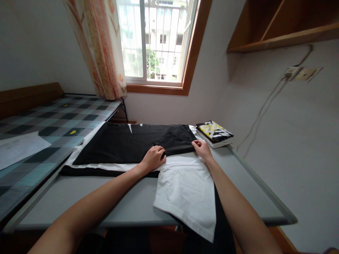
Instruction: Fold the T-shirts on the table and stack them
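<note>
A black T-shirt [119, 143] with white marks at its far edge lies folded lengthwise on the table, its collar side to the right. Under it is a white T-shirt [186, 190], whose sleeve hangs over the front edge, with more black cloth below. My left hand [155, 157] is closed on the near edge of the black T-shirt, around its sleeve; part of the grip is hidden. Near the collar, my right hand [202, 149] pinches the same shirt between thumb and fingers.
Folded clothes with a yellow, black and white print [215, 132] sit at the table's [106, 201] back right corner. A checkered bed [87, 114] with a paper sheet [21, 146] adjoins on the left. Cables [261, 109] run down the right wall, below a wooden shelf [286, 38].
</note>
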Demonstrator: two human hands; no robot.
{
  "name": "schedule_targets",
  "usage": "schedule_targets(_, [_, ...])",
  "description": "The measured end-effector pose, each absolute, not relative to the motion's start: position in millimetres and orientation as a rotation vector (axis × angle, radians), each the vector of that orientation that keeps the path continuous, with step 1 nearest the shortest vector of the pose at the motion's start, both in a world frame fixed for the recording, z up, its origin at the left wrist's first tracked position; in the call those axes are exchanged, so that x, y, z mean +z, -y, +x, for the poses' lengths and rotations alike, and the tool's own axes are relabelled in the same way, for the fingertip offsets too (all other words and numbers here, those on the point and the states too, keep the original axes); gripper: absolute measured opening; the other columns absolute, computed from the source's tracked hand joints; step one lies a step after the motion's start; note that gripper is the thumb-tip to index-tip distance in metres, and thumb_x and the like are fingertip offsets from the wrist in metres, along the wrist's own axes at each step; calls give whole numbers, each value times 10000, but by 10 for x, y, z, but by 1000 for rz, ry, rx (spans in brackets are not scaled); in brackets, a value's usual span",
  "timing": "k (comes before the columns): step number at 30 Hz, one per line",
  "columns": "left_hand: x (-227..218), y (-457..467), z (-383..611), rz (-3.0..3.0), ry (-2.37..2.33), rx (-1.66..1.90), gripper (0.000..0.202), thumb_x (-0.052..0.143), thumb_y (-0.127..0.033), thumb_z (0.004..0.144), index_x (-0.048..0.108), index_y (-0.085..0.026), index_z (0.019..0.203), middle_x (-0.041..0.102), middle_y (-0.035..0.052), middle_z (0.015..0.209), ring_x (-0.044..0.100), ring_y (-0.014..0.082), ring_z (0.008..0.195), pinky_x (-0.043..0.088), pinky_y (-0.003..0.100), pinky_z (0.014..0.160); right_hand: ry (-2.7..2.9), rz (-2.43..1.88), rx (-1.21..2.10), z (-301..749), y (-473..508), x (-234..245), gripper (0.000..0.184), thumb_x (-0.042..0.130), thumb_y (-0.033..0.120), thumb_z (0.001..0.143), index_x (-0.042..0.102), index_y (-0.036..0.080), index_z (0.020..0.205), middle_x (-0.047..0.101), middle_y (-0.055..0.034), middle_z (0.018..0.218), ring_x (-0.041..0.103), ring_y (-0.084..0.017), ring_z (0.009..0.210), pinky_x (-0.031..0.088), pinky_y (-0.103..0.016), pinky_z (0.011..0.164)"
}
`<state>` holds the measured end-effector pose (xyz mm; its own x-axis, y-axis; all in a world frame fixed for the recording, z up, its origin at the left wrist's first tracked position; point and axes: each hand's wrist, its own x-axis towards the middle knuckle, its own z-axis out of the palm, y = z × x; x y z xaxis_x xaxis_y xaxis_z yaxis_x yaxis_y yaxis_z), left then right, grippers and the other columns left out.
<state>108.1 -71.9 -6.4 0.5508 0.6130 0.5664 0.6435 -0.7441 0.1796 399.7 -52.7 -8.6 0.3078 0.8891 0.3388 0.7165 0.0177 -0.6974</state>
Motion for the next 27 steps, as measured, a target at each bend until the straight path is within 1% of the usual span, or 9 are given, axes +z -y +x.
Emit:
schedule_targets(3, [-66, 709, 1073, -2766, 1057, -973, 167, 591, -132, 816, 697, -161, 941, 700, 76, 980, 635, 200, 886, 517, 351, 864, 1533, -1623, 372, 4022, 544, -30, 387, 556, 432, 720, 735, 149, 914, 602, -15, 591, 523, -161, 563, 410, -279, 573])
schedule_targets(5, [-72, 700, 1067, -2801, 1021, -991, 195, 573, -100, 818, 695, -160, 957, 701, 73, 1002, 636, 193, 894, 517, 344, 866, 1599, -1543, 456, 4045, 559, 8, 421, 551, 446, 731, 738, 146, 960, 617, -17, 610, 513, -154, 558, 410, -276, 565])
schedule_targets(7, [-82, 689, 1061, -2840, 998, -1036, 210, 573, -81, 816, 696, -161, 966, 700, 69, 1019, 638, 185, 908, 521, 331, 867, 1645, -1492, 529, 4072, 575, 44, 429, 559, 478, 738, 751, 154, 944, 669, -42, 683, 550, -162, 606, 432, -278, 586])
schedule_targets(11, [-101, 665, 1051, -2904, 958, -1116, 212, 590, -68, 803, 705, -169, 950, 702, 54, 1000, 633, 175, 923, 528, 314, 870, 1660, -1468, 645, 4130, 620, 116, 411, 619, 526, 714, 771, 169, 850, 742, -87, 857, 639, -209, 790, 496, -309, 705])
schedule_targets(13, [-105, 659, 1049, -2912, 954, -1121, 211, 595, -71, 800, 711, -179, 940, 701, 49, 986, 630, 173, 910, 532, 318, 862, 1671, -1480, 714, 4161, 655, 162, 410, 664, 527, 693, 777, 174, 868, 751, -86, 900, 653, -222, 833, 511, -322, 740])
schedule_targets(16, [-104, 662, 1050, -2878, 997, -1118, 203, 601, -88, 800, 718, -186, 934, 693, 52, 959, 626, 174, 885, 535, 322, 844, 1736, -1495, 831, 4202, 709, 229, 419, 725, 486, 658, 781, 182, 940, 751, -75, 952, 662, -217, 835, 522, -319, 746])
schedule_targets(20, [-106, 672, 1051, -2825, 1035, -1082, 183, 604, -112, 807, 715, -177, 937, 677, 61, 934, 614, 178, 872, 532, 316, 826, 1766, -1502, 880, 4232, 734, 251, 412, 733, 462, 652, 783, 182, 950, 743, -64, 906, 658, -194, 781, 523, -292, 688])
schedule_targets(24, [-119, 672, 1049, -2826, 1033, -1054, 179, 593, -108, 816, 702, -187, 935, 665, 53, 931, 618, 173, 866, 528, 309, 812, 1727, -1502, 883, 4249, 712, 212, 433, 711, 495, 669, 786, 163, 937, 737, -75, 844, 643, -186, 726, 508, -285, 636])
schedule_targets(27, [-113, 678, 1049, -2849, 1022, -1046, 224, 573, -82, 814, 690, -191, 970, 661, 47, 939, 624, 165, 862, 524, 298, 808, 1720, -1511, 850, 4265, 694, 193, 443, 700, 518, 666, 787, 165, 920, 740, -75, 837, 631, -182, 698, 489, -285, 617])
